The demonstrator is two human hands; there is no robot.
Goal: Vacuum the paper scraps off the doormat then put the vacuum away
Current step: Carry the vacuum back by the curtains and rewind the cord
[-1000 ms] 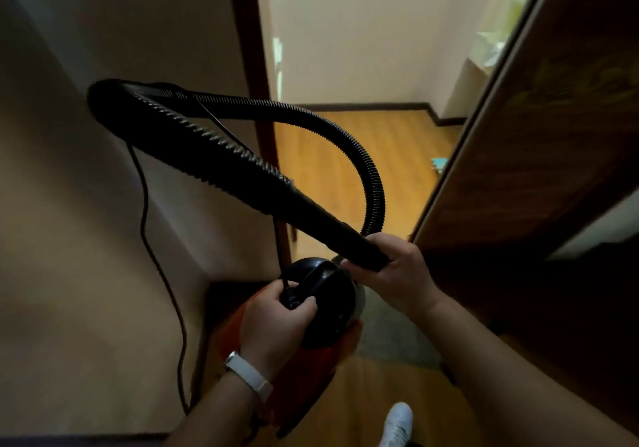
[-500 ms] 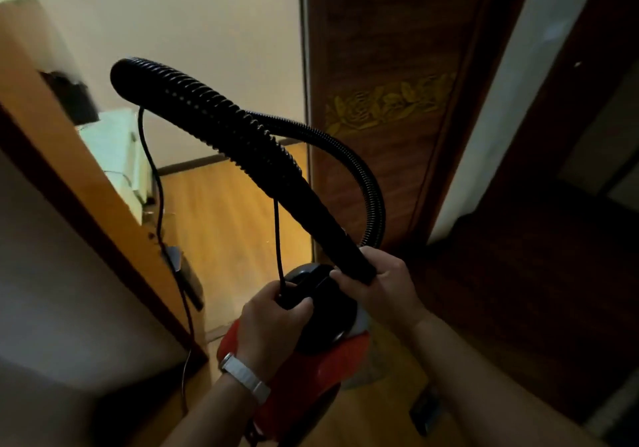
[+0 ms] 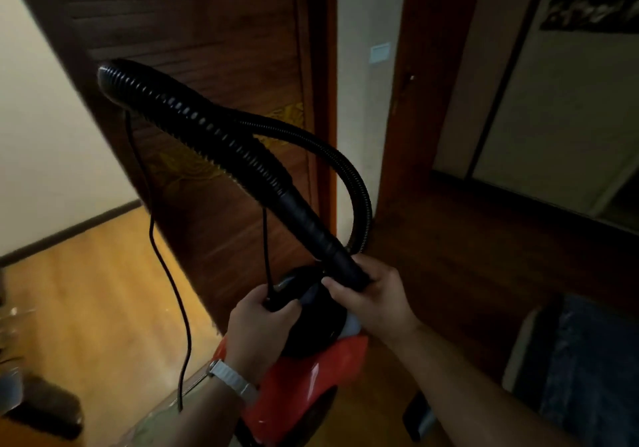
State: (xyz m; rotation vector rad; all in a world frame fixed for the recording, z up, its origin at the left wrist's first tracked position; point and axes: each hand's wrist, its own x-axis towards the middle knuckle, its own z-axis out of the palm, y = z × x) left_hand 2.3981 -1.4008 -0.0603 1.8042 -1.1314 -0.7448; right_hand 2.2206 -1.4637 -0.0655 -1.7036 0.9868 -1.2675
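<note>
The vacuum (image 3: pixel 304 377), red in the body with a round black top, sits low in the middle of our view, just in front of us and above the wooden floor (image 3: pixel 86 291); its underside is out of sight. Our left hand (image 3: pixel 257 329) is clenched round the black handle on its top, and a thin black cord (image 3: pixel 173 284) runs down into that same grip. Our right hand (image 3: pixel 377 298), just beside the left, is wrapped round the smooth black end of the hose (image 3: pixel 207 128). From there the ribbed hose rises up and to the left, bends over at its highest point and loops back down, thinner, behind the right hand. A second length of the cord hangs from the bend of the hose down to our left forearm. A pale strap (image 3: pixel 231 379) circles the left wrist. Behind all this stands a dark wooden door (image 3: pixel 207 31), and to its right a pale strip of wall carries a switch plate (image 3: pixel 379 53).
</note>
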